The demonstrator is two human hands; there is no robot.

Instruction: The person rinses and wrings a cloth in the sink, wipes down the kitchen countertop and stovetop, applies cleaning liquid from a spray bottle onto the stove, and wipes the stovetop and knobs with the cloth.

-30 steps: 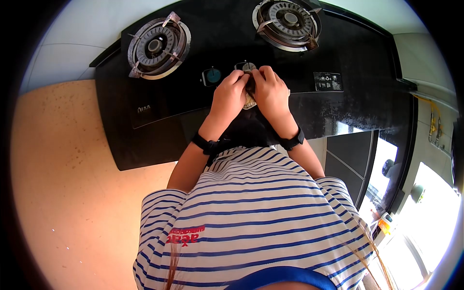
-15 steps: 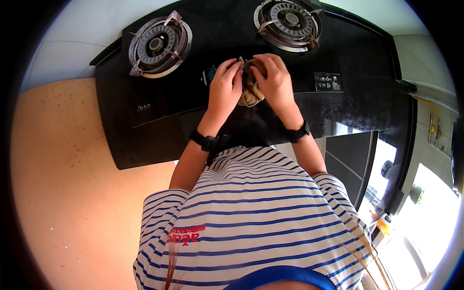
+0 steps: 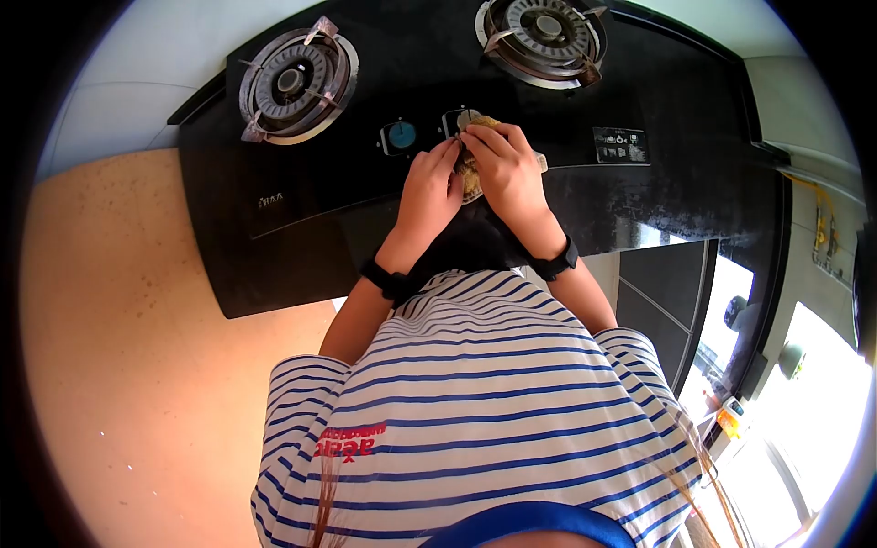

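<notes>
A brown, rough-looking cloth is bunched between my hands over the front of the black gas hob. My right hand is closed on it, with a pale edge of cloth showing past the outer side of the hand. Just to the left, my left hand has its fingers bent together against the cloth; its fingertips are partly hidden. Both hands' fingertips lie at the near side of a silvery control knob. Left of that, a blue-faced control knob is uncovered.
Two burners with metal pan supports, the left burner and the right burner, stand behind the knobs. A printed label is on the hob at right. An orange bottle stands far right, near bright windows. Tan floor lies at left.
My hands have come slightly nearer my body with the cloth, uncovering the silvery knob and more of the blue one. My right hand has turned flatter over the cloth.
</notes>
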